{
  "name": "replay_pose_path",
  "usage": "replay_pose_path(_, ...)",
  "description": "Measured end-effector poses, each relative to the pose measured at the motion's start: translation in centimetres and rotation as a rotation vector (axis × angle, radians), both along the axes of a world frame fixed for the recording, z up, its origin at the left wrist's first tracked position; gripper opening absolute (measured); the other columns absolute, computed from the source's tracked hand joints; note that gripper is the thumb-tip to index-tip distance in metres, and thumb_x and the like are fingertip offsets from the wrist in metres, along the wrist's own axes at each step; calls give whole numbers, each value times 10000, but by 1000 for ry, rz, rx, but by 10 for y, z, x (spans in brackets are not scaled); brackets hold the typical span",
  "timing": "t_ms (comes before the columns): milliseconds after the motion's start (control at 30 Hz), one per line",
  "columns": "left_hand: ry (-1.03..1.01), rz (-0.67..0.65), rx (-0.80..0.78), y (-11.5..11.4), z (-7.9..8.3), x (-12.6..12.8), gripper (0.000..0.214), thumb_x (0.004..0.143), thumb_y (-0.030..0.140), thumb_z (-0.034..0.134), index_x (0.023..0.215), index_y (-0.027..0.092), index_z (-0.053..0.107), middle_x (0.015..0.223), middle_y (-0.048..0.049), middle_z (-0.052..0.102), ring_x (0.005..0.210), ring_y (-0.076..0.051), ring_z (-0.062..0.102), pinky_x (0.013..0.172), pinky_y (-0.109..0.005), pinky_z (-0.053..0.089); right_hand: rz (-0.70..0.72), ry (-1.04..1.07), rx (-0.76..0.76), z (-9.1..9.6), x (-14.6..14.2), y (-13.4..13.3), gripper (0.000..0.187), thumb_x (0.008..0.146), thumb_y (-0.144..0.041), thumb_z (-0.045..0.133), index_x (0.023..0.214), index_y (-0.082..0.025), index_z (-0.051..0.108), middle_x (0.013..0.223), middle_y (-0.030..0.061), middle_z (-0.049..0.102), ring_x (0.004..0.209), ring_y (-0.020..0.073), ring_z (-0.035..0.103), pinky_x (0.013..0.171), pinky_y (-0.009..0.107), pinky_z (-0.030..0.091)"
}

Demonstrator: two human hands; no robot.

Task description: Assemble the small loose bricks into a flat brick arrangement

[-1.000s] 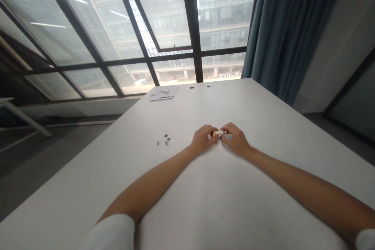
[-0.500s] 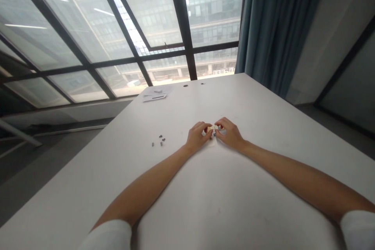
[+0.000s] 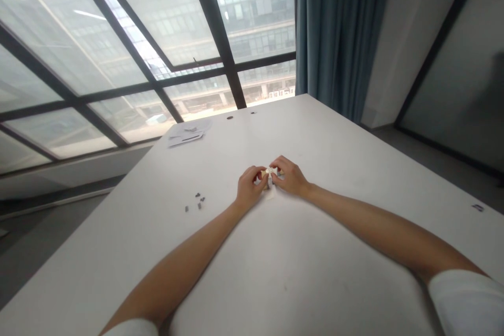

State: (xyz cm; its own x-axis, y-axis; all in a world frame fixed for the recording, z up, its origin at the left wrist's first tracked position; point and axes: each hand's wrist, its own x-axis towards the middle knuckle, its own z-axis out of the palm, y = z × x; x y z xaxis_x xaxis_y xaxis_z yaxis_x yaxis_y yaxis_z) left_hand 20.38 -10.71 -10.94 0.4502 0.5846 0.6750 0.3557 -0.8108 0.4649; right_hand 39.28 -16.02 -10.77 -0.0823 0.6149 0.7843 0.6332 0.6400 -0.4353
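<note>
Both of my hands meet over the middle of the white table. Between their fingertips is a small white and cream block model, partly covered by the fingers; its exact kind is too small to make out. My left hand pinches its left side, where a yellowish part shows. My right hand is closed on its right side, thumb and fingers pressed in. Just below the model, a pale flat piece lies on the table.
Several small dark grey pieces lie left of my hands. Papers with a dark strip rest at the far left edge. A small dark item sits at the right. Windows and a blue curtain stand behind the table.
The view has turned to the right, so the scene shifts left. The model appears tilted differently between my fingers, showing more white; both hands keep their hold.
</note>
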Motion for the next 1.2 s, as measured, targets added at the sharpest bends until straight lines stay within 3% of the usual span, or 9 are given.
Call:
replay_pose_path(733, -3, -85, 22, -4, 5, 6, 202, 951, 368, 631, 1039, 208, 716, 746, 0, 593, 710, -143, 545, 677, -282, 441, 48, 16, -9, 1, 12, -9, 160, 827, -126, 629, 939, -229, 583, 862, 6, 563, 763, 159, 540, 707, 297, 466)
replay_pose_path(1200, 28, -67, 65, -2, 1, 3, 169, 939, 358, 650, 1007, 224, 727, 752, -12, 623, 754, -159, 573, 710, -300, 461, 56, 1, -8, 0, 12, -9, 161, 829, -120, 611, 945, -230, 592, 860, 11, 571, 759, 164, 539, 697, 304, 460)
